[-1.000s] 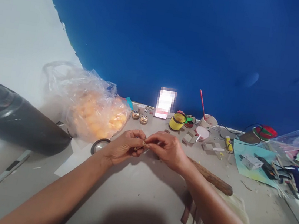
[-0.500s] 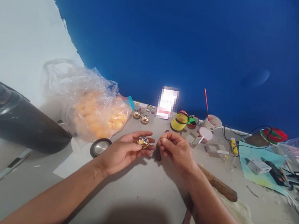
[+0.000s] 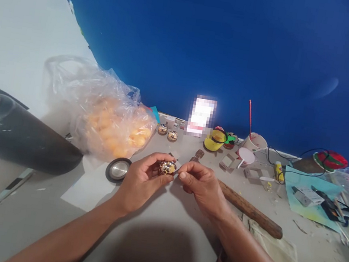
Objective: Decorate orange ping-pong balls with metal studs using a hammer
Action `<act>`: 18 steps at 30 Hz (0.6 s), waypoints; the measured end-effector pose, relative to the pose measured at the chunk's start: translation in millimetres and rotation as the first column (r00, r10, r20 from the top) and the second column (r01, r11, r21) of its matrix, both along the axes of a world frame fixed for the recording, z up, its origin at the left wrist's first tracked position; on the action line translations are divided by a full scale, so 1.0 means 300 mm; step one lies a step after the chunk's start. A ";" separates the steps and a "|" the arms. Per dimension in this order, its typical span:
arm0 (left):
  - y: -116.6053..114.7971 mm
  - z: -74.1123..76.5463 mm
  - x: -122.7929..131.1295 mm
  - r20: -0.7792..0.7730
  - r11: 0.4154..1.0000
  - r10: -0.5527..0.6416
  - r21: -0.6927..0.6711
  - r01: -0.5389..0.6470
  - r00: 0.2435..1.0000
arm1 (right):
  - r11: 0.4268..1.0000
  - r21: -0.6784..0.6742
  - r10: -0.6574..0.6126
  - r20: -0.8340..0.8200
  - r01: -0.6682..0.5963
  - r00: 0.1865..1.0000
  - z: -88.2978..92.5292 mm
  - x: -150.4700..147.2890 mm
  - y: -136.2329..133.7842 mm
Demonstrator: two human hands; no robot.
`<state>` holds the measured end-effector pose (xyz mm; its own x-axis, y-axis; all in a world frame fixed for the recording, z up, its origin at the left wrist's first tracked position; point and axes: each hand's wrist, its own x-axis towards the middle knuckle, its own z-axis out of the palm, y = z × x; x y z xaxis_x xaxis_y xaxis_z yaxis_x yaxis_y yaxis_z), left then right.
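Observation:
My left hand (image 3: 139, 182) is closed around a small round ball (image 3: 167, 167) covered in shiny gold and dark patches, held between thumb and fingers above the table. Close to the ball's right side, my right hand (image 3: 201, 186) pinches thumb and forefinger together; whatever lies between them is too small to make out. Two similar shiny balls (image 3: 162, 129) rest farther back on the table. Behind and under my right hand lies a hammer (image 3: 251, 210) with a wooden handle, partly covered by the hand.
At the left stand a clear bag (image 3: 109, 125) of orange-yellow pieces and a dark cylinder (image 3: 26, 135). A round black-rimmed dish (image 3: 119, 170) sits on white paper. Toward the back right are a yellow cup (image 3: 214, 142), a white cup (image 3: 255, 143) and small boxes (image 3: 231, 160). Cloth (image 3: 280, 256) lies front right.
My right hand has moved left to the ball. My left fingers have closed more around the ball and turned it. The view has shifted slightly, exposing the hammer's head.

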<state>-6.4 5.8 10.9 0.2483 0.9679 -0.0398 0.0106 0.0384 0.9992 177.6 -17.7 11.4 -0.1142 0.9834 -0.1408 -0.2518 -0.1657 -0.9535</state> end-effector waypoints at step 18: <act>-0.023 -0.027 0.011 -0.246 0.791 0.182 0.611 0.006 0.952 | 0.998 0.046 -0.052 0.221 0.043 0.974 0.016 -0.015 -0.015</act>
<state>-3.2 -1.2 2.8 0.2304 0.8344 0.5008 0.3161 -0.5509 0.7724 173.2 -22.2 16.2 -0.0381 0.9924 -0.1171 -0.0402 -0.1186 -0.9921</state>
